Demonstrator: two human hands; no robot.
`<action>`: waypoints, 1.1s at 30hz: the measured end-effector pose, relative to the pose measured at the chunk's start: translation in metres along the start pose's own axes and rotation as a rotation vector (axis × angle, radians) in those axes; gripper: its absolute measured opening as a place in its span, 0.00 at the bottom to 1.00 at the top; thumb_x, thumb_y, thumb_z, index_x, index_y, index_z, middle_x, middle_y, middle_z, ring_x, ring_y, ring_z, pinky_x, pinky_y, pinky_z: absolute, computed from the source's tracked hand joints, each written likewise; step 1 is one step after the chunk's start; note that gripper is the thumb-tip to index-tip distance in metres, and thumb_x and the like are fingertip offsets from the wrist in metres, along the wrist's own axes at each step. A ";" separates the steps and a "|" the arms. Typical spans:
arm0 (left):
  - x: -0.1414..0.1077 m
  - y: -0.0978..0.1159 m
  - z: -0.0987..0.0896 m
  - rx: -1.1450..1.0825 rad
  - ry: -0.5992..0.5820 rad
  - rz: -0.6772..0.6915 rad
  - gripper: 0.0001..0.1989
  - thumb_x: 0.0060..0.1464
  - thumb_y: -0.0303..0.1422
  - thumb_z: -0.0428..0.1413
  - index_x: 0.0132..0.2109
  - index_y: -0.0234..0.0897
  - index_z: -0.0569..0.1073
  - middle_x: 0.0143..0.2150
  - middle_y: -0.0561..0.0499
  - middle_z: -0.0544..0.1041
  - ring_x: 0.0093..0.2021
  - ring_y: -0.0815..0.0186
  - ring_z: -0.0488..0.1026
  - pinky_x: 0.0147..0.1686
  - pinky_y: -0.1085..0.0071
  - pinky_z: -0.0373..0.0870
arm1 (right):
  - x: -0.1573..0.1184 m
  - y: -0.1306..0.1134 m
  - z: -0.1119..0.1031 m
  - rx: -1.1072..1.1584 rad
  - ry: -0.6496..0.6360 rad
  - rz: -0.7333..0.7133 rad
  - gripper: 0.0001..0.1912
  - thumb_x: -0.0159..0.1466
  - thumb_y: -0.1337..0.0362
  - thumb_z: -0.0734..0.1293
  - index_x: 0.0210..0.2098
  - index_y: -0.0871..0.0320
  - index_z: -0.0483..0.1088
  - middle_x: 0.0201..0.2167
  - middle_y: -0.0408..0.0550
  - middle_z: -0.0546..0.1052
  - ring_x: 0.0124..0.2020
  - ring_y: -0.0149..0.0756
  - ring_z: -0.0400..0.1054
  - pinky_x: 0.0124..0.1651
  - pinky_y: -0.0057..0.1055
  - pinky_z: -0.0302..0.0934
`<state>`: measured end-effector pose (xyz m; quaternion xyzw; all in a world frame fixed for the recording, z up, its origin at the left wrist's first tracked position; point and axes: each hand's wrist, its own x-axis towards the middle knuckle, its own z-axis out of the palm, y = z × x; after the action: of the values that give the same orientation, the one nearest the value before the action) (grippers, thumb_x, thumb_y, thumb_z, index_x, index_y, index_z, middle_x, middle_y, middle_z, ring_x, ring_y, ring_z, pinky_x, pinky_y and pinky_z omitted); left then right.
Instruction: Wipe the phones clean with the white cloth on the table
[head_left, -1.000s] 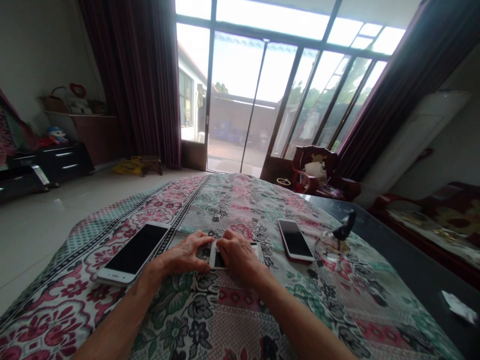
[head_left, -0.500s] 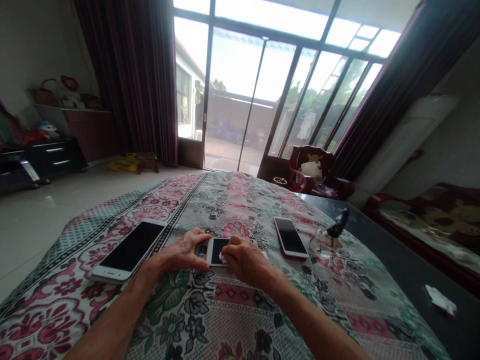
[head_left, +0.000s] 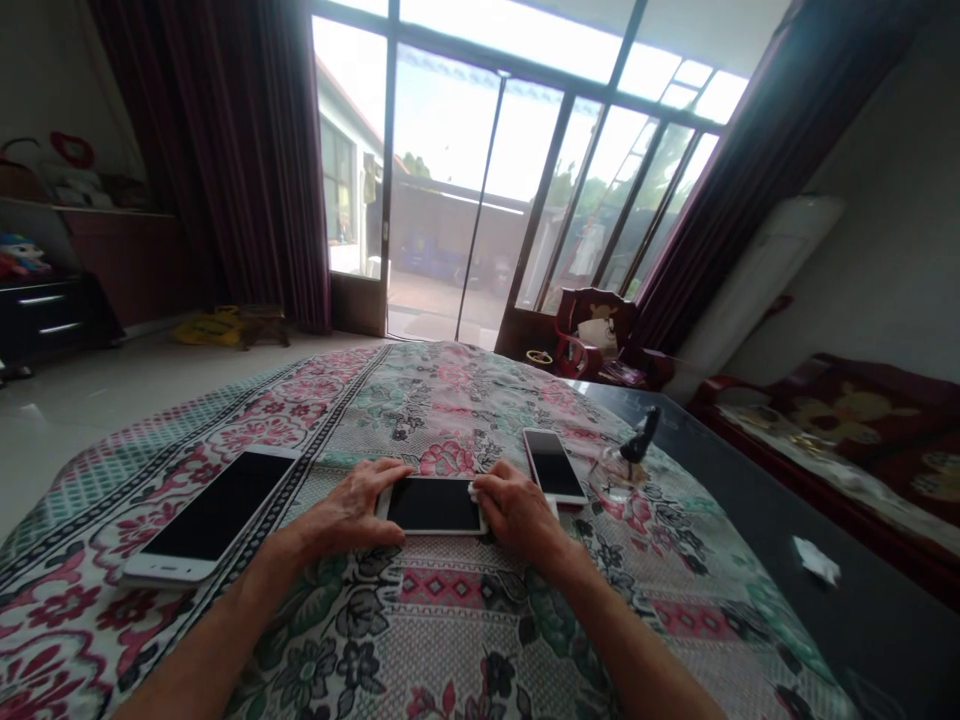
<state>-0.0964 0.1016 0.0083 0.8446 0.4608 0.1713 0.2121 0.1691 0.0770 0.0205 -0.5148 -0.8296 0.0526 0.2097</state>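
A white-framed smartphone [head_left: 435, 505] lies crosswise, dark screen up, on the flowered cloth [head_left: 442, 590]. My left hand [head_left: 356, 512] grips its left end, thumb on the near edge and fingers on the far edge. At its right end, my right hand [head_left: 521, 515] pinches a small white wad [head_left: 473, 492] against the screen; whether it is tissue or cotton I cannot tell. To the left rests a larger white phone [head_left: 214, 515], screen up. Beyond my right hand is another white phone [head_left: 555, 467], also face up with a dark screen.
Right of the phones stands a clear glass vessel [head_left: 615, 480] with a black object [head_left: 641, 437] sticking up from it. A crumpled white tissue [head_left: 816, 560] lies on the dark tabletop [head_left: 765, 500]. Wooden chairs and glass doors are farther back.
My right hand has slid the wad rightward over the screen to the phone's right end, uncovering the middle. My left hand keeps its hold. The whole view has shifted slightly.
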 end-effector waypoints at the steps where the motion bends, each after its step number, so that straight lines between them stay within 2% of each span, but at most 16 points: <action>1: -0.001 -0.003 -0.001 -0.002 0.001 -0.006 0.38 0.40 0.35 0.60 0.61 0.39 0.62 0.62 0.46 0.63 0.61 0.52 0.58 0.61 0.60 0.54 | -0.001 -0.001 0.001 0.013 -0.003 -0.008 0.10 0.66 0.67 0.60 0.41 0.58 0.72 0.36 0.47 0.68 0.36 0.31 0.64 0.42 0.27 0.57; 5: -0.002 -0.010 0.004 0.011 0.051 -0.014 0.39 0.41 0.36 0.60 0.62 0.39 0.61 0.63 0.45 0.62 0.62 0.52 0.57 0.61 0.59 0.54 | 0.000 -0.003 0.005 0.017 0.015 0.007 0.10 0.67 0.67 0.59 0.40 0.58 0.72 0.36 0.47 0.68 0.36 0.31 0.64 0.41 0.27 0.57; 10: 0.005 -0.004 0.019 0.074 0.128 0.027 0.41 0.39 0.41 0.64 0.61 0.34 0.63 0.61 0.40 0.63 0.61 0.49 0.56 0.60 0.57 0.54 | 0.003 -0.002 0.009 -0.014 0.026 0.008 0.11 0.67 0.67 0.58 0.39 0.59 0.72 0.35 0.47 0.68 0.36 0.31 0.64 0.41 0.26 0.57; 15: 0.008 -0.005 0.026 0.054 0.175 0.047 0.38 0.41 0.40 0.62 0.60 0.35 0.64 0.60 0.41 0.65 0.61 0.50 0.58 0.60 0.56 0.55 | -0.003 -0.006 0.006 -0.027 -0.009 -0.059 0.11 0.67 0.68 0.58 0.36 0.59 0.72 0.35 0.47 0.68 0.35 0.31 0.63 0.41 0.26 0.56; 21: 0.007 -0.009 0.028 0.046 0.197 0.037 0.39 0.40 0.42 0.63 0.60 0.35 0.65 0.60 0.41 0.66 0.61 0.49 0.59 0.59 0.57 0.57 | -0.020 -0.019 -0.005 -0.091 -0.083 -0.156 0.13 0.66 0.68 0.58 0.28 0.59 0.70 0.31 0.45 0.67 0.32 0.29 0.62 0.35 0.26 0.53; 24: 0.007 -0.008 0.027 0.043 0.190 0.028 0.39 0.41 0.42 0.63 0.60 0.35 0.64 0.60 0.41 0.65 0.61 0.50 0.58 0.60 0.57 0.56 | -0.014 -0.016 -0.006 -0.110 -0.082 -0.113 0.13 0.67 0.67 0.58 0.30 0.59 0.71 0.32 0.46 0.68 0.33 0.29 0.63 0.37 0.25 0.54; 29: 0.008 -0.007 0.027 0.030 0.175 0.018 0.40 0.41 0.44 0.62 0.60 0.33 0.64 0.61 0.40 0.65 0.61 0.48 0.58 0.60 0.57 0.56 | 0.013 -0.008 -0.002 -0.192 -0.085 0.039 0.12 0.67 0.66 0.58 0.34 0.58 0.73 0.35 0.47 0.68 0.35 0.31 0.64 0.37 0.26 0.54; 33: 0.009 -0.010 0.029 0.026 0.182 0.022 0.39 0.41 0.44 0.62 0.60 0.36 0.65 0.61 0.41 0.65 0.61 0.48 0.59 0.60 0.56 0.56 | 0.012 -0.016 0.000 -0.214 -0.086 0.010 0.12 0.67 0.67 0.58 0.33 0.58 0.72 0.35 0.47 0.68 0.34 0.31 0.63 0.37 0.27 0.53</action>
<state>-0.0848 0.1082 -0.0206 0.8333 0.4710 0.2437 0.1563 0.1510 0.0802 0.0294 -0.5356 -0.8361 -0.0133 0.1174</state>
